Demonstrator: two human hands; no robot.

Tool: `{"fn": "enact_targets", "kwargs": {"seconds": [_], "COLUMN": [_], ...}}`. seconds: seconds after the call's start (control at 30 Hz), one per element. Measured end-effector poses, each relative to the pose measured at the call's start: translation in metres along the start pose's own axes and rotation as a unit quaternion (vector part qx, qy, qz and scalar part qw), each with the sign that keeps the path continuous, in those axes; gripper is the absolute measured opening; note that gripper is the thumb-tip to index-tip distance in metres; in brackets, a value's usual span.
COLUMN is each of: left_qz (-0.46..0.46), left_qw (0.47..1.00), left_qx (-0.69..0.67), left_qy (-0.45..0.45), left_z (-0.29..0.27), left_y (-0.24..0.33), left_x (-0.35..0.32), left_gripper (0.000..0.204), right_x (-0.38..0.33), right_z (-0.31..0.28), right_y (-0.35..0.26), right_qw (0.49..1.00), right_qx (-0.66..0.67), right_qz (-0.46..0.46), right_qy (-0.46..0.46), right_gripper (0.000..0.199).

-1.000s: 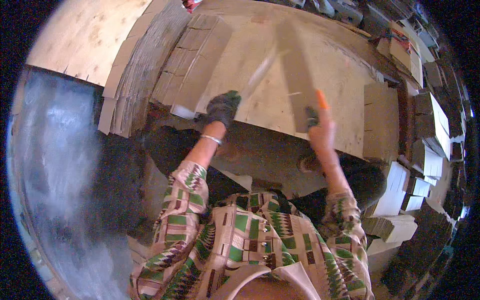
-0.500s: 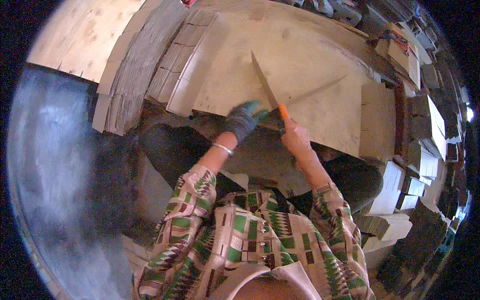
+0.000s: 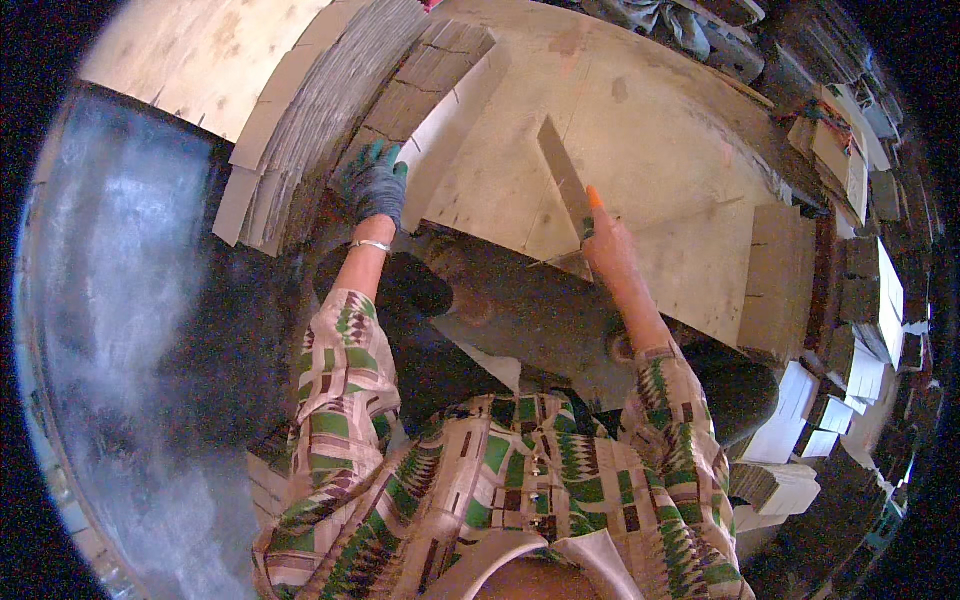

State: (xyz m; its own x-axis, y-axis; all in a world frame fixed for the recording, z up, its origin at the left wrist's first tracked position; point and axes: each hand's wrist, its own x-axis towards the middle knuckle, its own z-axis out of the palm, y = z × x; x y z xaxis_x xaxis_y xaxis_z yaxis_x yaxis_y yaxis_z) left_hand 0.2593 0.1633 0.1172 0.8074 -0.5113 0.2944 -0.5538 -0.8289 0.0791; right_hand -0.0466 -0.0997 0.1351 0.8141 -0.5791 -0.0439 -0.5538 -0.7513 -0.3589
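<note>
My right hand (image 3: 608, 247) is closed round the handle of a long knife (image 3: 562, 165), whose flat blade points forward and left over the pale wooden board (image 3: 620, 140). A bit of orange shows on the handle. My left hand (image 3: 374, 182), in a grey glove with green fingertips, reaches out to the near end of a stack of brown cardboard pieces (image 3: 425, 80). Its fingers are stretched out and somewhat apart over the stack's end. The palm is hidden.
Left of the cardboard stands a longer stack of thin sheets (image 3: 330, 90), beside another wooden panel (image 3: 200, 60). Another cardboard stack (image 3: 778, 270) sits at the board's right edge. Several bundles of cut cardboard (image 3: 868, 290) lie further right. Cloth or bags lie at the far edge.
My left hand has moved from beside the knife handle leftward to the cardboard stack. The right hand keeps the knife, its blade turned to show more of its flat side. The view has shifted slightly.
</note>
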Motion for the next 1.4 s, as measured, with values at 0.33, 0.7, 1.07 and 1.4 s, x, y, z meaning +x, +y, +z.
{"fn": "enact_targets", "kwargs": {"seconds": [0.33,0.7,1.07,1.4], "left_qz": [0.092,0.061,0.232,0.241], "left_qw": [0.973,0.926,0.964,0.965], "left_qx": [-0.159,-0.288,-0.103,-0.027], "left_qy": [-0.141,-0.238,-0.075,-0.098], "left_z": [0.007,0.025,-0.006,0.013], "left_y": [0.111,0.171,0.237,0.185], "left_x": [-0.043,-0.089,-0.040,-0.039], "left_gripper": [0.035,0.051,0.060,0.041], "right_x": [-0.038,-0.059,-0.063,-0.066], "right_z": [-0.035,-0.010,-0.037,-0.005], "right_y": [-0.054,-0.032,0.057,0.000], "right_qw": [0.985,0.993,0.990,0.988], "right_qx": [0.099,-0.040,-0.135,0.049], "right_qz": [-0.116,-0.009,-0.032,-0.141], "right_qy": [0.081,-0.114,0.041,0.040], "right_gripper": [0.100,0.082,0.057,0.071]}}
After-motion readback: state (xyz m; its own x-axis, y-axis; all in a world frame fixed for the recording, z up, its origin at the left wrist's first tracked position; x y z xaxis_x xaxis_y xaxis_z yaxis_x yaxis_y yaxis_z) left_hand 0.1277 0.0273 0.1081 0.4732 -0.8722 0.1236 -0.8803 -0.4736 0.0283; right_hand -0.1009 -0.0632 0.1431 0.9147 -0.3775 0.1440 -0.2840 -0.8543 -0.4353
